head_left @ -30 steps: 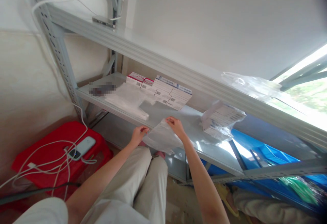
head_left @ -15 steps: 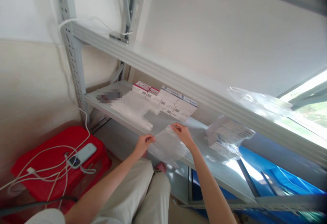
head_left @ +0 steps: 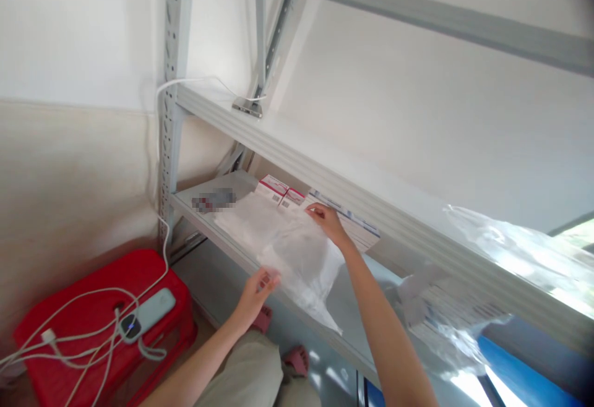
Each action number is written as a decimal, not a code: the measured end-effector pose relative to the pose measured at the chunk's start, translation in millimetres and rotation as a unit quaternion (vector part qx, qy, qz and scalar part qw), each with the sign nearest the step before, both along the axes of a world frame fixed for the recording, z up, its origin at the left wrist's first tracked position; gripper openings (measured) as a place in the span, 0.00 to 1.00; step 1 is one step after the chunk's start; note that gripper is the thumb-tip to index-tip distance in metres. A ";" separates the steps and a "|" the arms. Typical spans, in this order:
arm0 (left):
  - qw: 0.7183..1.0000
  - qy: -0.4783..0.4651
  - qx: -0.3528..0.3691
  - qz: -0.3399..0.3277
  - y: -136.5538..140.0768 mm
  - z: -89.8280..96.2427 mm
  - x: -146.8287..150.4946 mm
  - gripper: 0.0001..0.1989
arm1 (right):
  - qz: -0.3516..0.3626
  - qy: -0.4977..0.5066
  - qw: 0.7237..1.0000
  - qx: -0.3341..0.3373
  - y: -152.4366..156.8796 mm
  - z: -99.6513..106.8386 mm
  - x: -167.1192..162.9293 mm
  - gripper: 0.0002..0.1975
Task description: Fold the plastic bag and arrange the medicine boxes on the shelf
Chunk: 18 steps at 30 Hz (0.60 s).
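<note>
**Clear bag raised against the shelf edge**

Compared with 0.5 s earlier, both hands have moved apart and the clear plastic bag (head_left: 304,265) now spreads wider across the front edge of the middle shelf (head_left: 218,234). The left hand (head_left: 257,289) pinches the bag's lower corner just below that edge, fingers closed on the film. The right hand (head_left: 327,221) grips the upper corner above the shelf, touching the boxes (head_left: 278,189). Holding 2 opposite corners keeps the film taut. Left of the shelf sits a red stool (head_left: 69,333) carrying a white cable (head_left: 88,299).
</note>
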<state>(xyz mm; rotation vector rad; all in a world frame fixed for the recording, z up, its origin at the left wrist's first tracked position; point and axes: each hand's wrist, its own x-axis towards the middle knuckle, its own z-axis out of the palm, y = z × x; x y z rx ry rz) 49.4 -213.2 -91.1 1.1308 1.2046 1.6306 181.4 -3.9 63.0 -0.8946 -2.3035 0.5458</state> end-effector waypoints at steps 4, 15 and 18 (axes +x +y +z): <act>0.996 0.033 -0.007 0.081 20.4 23.1 -17.1 0.19 | 0.017 -0.016 1.000 0.013 44.5 0.4 -58.4 0.17; 0.957 -0.046 -0.004 0.286 86.6 13.1 -70.6 0.17 | -0.100 -0.275 0.943 0.157 69.5 -40.7 -189.7 0.13; 0.943 -0.078 0.002 0.325 87.8 9.5 -68.4 0.24 | -0.100 -0.285 0.941 0.152 71.2 -59.0 -205.0 0.14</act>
